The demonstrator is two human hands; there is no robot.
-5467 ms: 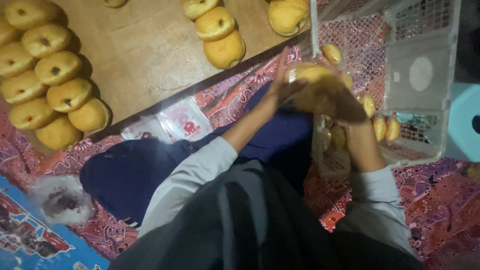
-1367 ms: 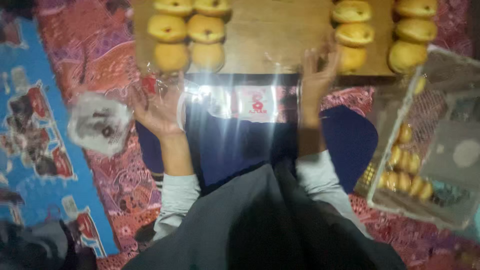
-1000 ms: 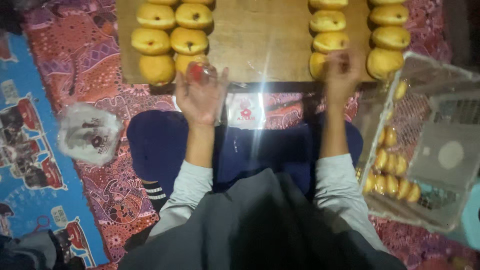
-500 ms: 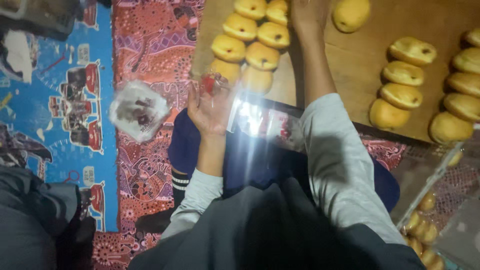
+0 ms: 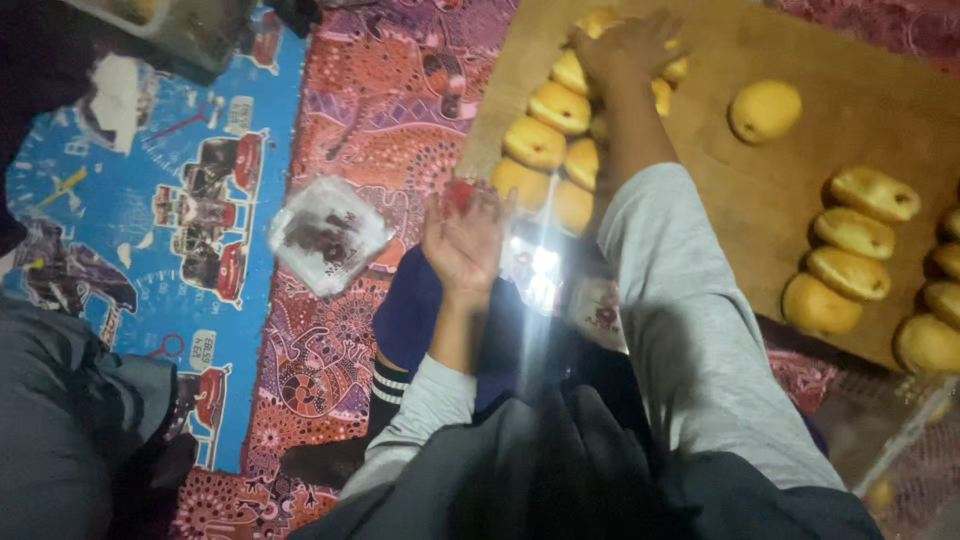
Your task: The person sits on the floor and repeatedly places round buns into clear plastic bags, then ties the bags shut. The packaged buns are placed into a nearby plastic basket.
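Right hand (image 5: 635, 45) reaching far across the wooden surface (image 5: 800, 150), fingers spread over the far end of the left cluster of buns (image 5: 555, 150); left hand (image 5: 462, 235) nearer, cupped loosely round a small red object (image 5: 460, 193).

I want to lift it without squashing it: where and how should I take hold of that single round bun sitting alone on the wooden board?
Probably by its sides, coming straight down from above. The lone bun lies apart from the rows on the board, so fingers have free room all round its rounded flanks. Its domed top looks soft, so cup the widest part rather than pinching the crown.
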